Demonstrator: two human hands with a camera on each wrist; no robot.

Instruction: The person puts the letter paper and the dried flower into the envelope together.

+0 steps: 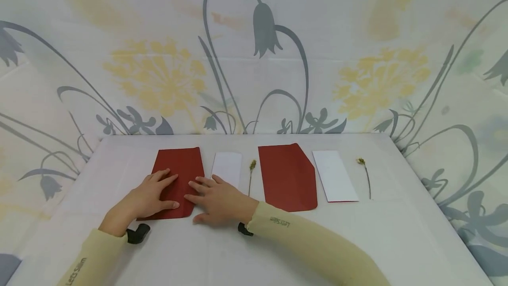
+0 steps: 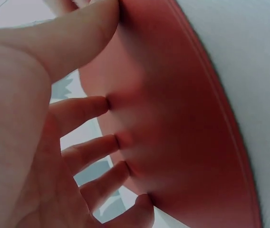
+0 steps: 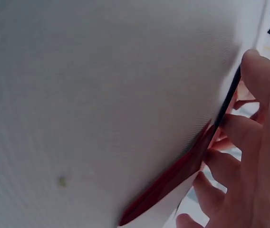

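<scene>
Straight, slightly spread fingers (image 2: 90, 109) of the left hand (image 1: 148, 197) press flat on a smooth, dark red envelope (image 1: 180, 167) lying on the white table (image 1: 198, 250). The right hand (image 1: 220, 202), fingers also extended, rests on its right edge. Beside lie a white card (image 1: 227, 167) and a thin dried flower stem (image 1: 251, 175).

The left hand (image 1: 148, 197) lies flat with fingers spread; the right hand (image 1: 220, 200) lies flat just beside it, fingers straight.
</scene>
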